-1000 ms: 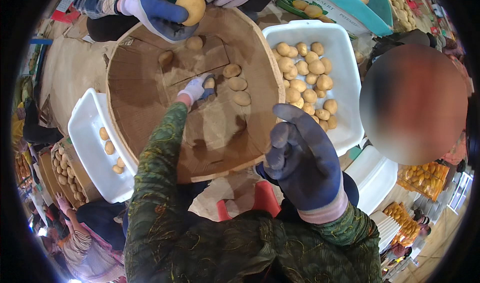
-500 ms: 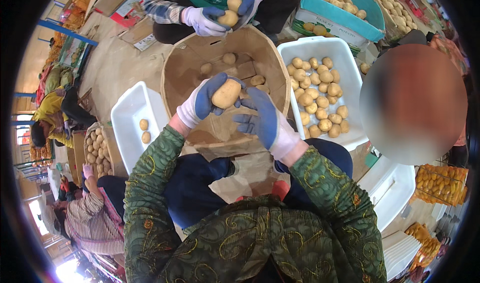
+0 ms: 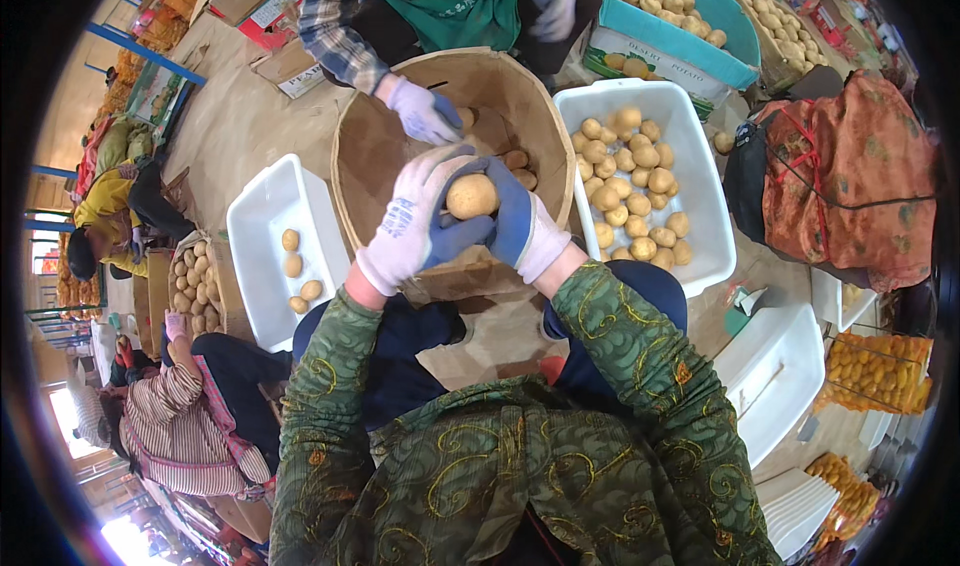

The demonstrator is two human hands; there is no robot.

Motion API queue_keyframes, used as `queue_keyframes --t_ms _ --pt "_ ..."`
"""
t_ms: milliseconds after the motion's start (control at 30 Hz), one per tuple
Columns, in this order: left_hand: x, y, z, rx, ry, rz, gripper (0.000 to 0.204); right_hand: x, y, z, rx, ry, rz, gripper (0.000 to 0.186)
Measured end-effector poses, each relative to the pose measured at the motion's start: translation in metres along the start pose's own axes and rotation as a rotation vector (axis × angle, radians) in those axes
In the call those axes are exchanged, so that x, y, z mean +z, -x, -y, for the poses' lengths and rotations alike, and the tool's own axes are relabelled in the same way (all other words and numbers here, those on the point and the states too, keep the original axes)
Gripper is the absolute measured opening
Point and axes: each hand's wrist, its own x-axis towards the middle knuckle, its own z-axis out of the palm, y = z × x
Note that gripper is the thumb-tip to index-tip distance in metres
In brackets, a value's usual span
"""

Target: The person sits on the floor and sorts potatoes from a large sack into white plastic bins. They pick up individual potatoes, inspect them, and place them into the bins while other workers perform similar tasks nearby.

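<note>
A round tan potato (image 3: 472, 196) sits between my two gloved hands, over the near part of a large brown carton (image 3: 350, 156). My left hand (image 3: 425, 216), in a white glove with blue palm, curls around the potato from the left. Against its right side rest the fingers of my right hand (image 3: 528, 228), gloved the same way. Inside the carton a few potatoes (image 3: 516, 159) lie on the bottom, partly hidden by my hands. Across from me, a co-worker's gloved hand (image 3: 425, 113) reaches into the carton; their other hand (image 3: 552, 6) is near their knee.
To the right stands a white tub (image 3: 712, 251) with many potatoes; a white tub (image 3: 255, 301) on the left holds several. Behind are a teal box (image 3: 745, 51) of potatoes and cardboard boxes. A person in orange patterned clothing (image 3: 840, 176) is at the right. Others sit at the left.
My right hand has closed in on the potato beside my left. The co-worker's two potatoes have left their hands, and one hand now reaches into the carton. More potatoes show in the left tub.
</note>
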Motion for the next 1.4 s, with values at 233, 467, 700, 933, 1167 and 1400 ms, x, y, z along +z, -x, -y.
queue_keyframes --t_ms 233,467,700,933,1167,1400 --pt "-0.002 -0.006 0.014 -0.173 0.028 0.104 0.042 0.005 -0.003 0.002 0.359 -0.392 -0.052 0.057" --pt "0.010 0.005 0.048 -0.281 0.479 -0.058 0.031 -0.007 -0.003 -0.010 0.387 -0.357 0.083 0.062" --pt "0.019 -0.008 0.009 -0.152 0.153 -0.027 0.058 0.003 0.006 -0.003 0.342 -0.481 -0.056 0.063" --pt "0.015 -0.009 0.023 -0.133 0.075 -0.007 0.030 -0.002 0.003 -0.014 0.394 -0.515 0.011 0.056" --pt "0.025 -0.008 0.042 -0.455 0.572 -0.096 0.019 -0.010 0.007 -0.011 0.356 -0.518 0.065 0.058" --pt "0.044 0.008 0.081 -0.641 0.394 0.295 0.025 -0.068 0.020 0.050 -0.137 -1.093 -0.253 0.059"
